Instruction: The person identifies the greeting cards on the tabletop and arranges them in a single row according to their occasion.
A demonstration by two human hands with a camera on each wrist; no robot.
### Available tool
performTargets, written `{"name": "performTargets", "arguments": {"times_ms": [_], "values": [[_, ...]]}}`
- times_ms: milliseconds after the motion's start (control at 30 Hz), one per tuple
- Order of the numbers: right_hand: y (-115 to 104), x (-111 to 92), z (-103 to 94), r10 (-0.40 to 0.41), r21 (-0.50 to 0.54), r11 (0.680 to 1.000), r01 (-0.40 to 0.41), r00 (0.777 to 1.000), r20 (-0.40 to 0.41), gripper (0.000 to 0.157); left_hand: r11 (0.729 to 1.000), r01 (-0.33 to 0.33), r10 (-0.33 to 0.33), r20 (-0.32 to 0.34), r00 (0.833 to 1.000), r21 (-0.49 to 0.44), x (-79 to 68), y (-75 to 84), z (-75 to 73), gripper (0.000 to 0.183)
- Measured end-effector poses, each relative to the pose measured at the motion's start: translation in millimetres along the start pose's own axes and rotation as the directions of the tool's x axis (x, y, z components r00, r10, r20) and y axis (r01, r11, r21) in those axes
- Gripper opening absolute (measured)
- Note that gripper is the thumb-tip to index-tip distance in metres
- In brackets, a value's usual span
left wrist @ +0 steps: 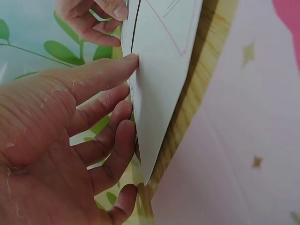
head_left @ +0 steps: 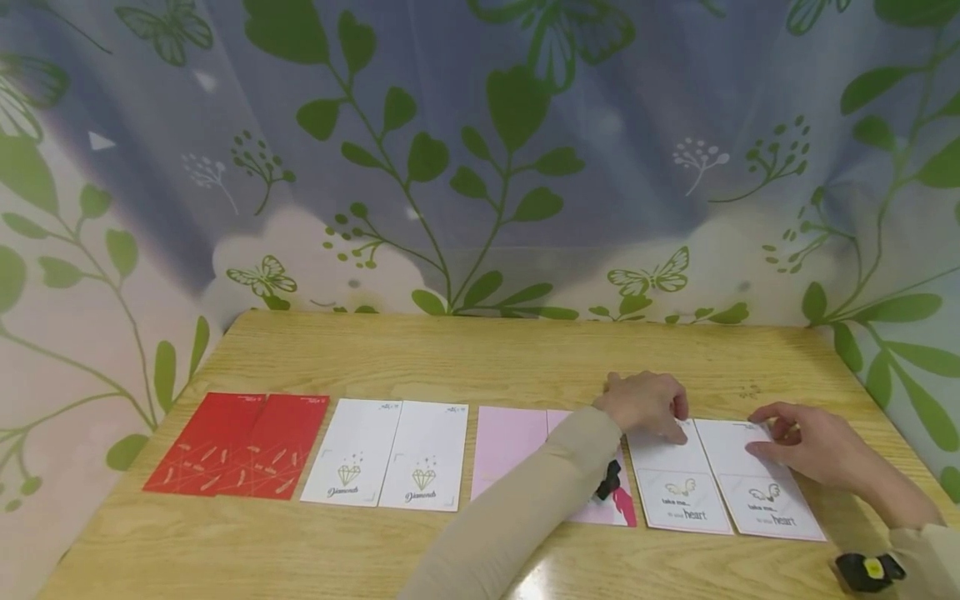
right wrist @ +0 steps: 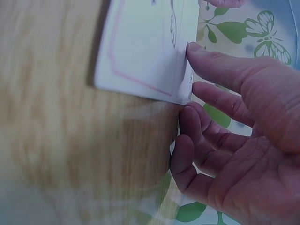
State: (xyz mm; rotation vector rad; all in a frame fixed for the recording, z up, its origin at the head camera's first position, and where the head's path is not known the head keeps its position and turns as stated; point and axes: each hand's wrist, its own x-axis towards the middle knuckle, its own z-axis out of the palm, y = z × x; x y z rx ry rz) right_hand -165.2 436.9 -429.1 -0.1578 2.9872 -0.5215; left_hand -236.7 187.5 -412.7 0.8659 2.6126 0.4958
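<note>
Two white cards lie side by side at the right, each with a winged design and the word "heart": a left one and a right one. My left hand is at the far edge of the left card, its thumb on the card's face and its bent fingers along the edge in the left wrist view. At the right card's far right corner is my right hand, thumb tip at the edge and fingers loosely bent beside it. My left forearm partly covers a pair of pink cards.
White cards with gold diamonds lie left of the pink pair. Farther left are red cards, overlapping slightly. All rest on a wooden table, with a leaf-patterned curtain behind it. Each wrist wears a black strap.
</note>
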Motion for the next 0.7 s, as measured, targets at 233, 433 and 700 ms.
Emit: {"name": "performTargets", "arguments": {"times_ms": [233, 433, 700], "values": [[-4.4, -2.0, -2.0, 0.040, 0.004, 0.999, -0.040, 0.999, -0.010, 0.044, 0.998, -0.049, 0.049, -0.001, 0.999, -0.037, -0.3, -9.8, -3.8, 0.015], [-1.3, -3.8, -2.3, 0.050, -0.001, 0.999, -0.050, 0.998, -0.033, 0.040, 0.993, -0.096, 0.094, -0.041, 0.995, -0.062, -1.2, -19.6, -7.9, 0.016], [2.0, -10.1, -1.1, 0.048, 0.019, 0.999, -0.047, 0.998, -0.051, 0.042, 0.984, -0.177, 0.175, -0.147, 0.974, -0.004, -25.4, -33.0, -20.2, 0.031]]}}
